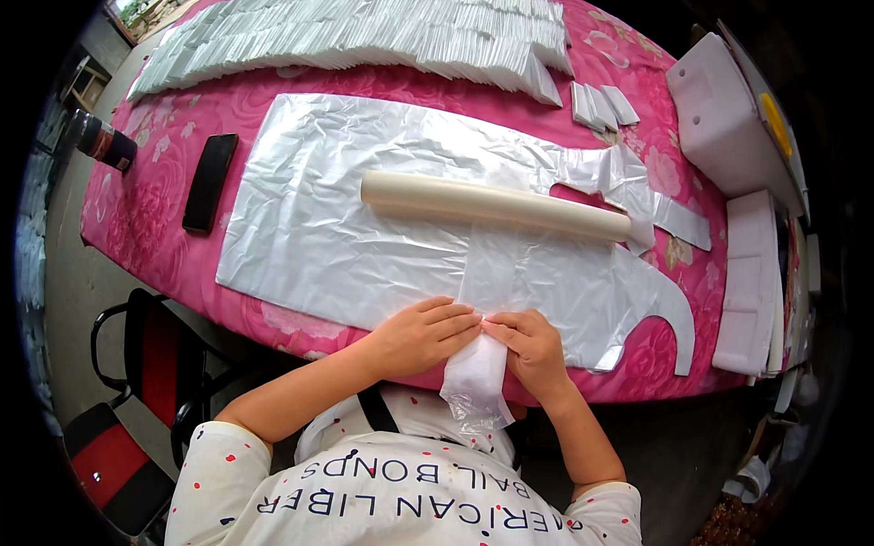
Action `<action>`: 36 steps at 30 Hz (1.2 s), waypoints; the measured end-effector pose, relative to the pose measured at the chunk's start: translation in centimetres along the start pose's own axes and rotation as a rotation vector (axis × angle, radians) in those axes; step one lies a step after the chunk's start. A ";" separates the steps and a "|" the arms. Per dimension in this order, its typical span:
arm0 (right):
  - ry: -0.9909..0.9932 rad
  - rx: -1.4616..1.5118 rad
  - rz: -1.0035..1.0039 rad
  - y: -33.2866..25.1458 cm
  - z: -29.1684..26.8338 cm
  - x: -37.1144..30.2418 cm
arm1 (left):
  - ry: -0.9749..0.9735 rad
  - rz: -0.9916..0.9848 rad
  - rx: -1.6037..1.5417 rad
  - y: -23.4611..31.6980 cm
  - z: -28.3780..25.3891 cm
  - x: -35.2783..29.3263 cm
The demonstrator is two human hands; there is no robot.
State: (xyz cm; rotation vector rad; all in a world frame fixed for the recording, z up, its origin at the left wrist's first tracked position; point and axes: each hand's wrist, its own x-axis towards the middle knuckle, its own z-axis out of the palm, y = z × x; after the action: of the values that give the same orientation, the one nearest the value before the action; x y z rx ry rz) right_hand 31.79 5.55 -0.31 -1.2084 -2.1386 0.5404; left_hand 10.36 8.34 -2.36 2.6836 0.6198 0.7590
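Strip of clear film: upper part pinched under the fingertips of both hands, fold there not visible. Stack of folded white sheets: top cut by frame edge. White foam blocks: right sides lost in dark rim. Dark bottle at left edge: possibly a spray can, too distorted to tell. Worktop legs hidden.

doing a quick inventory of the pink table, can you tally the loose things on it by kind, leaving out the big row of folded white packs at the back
Plastic sheet: 1
Roll: 1
Folded strip, held by left hand and right hand: 1
Phone: 1
Bottle: 1
Small white packs: 3
Total: 8
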 end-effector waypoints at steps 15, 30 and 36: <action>-0.232 0.513 0.948 1.2 -1.2 4.5 | 0.225 -0.701 -0.355 0.9 -0.3 2.7; -0.347 0.588 1.089 2.0 -1.8 6.0 | -0.146 -0.514 0.087 2.3 3.0 3.0; -0.113 0.147 0.810 -0.3 -0.4 4.1 | -0.149 -0.489 0.179 1.9 3.3 3.0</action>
State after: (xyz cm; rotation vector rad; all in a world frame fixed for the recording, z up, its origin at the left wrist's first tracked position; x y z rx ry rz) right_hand 30.25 8.95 1.44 -1.9762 -1.5814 1.0992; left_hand 15.11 7.63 -3.01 2.5404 1.2878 0.3812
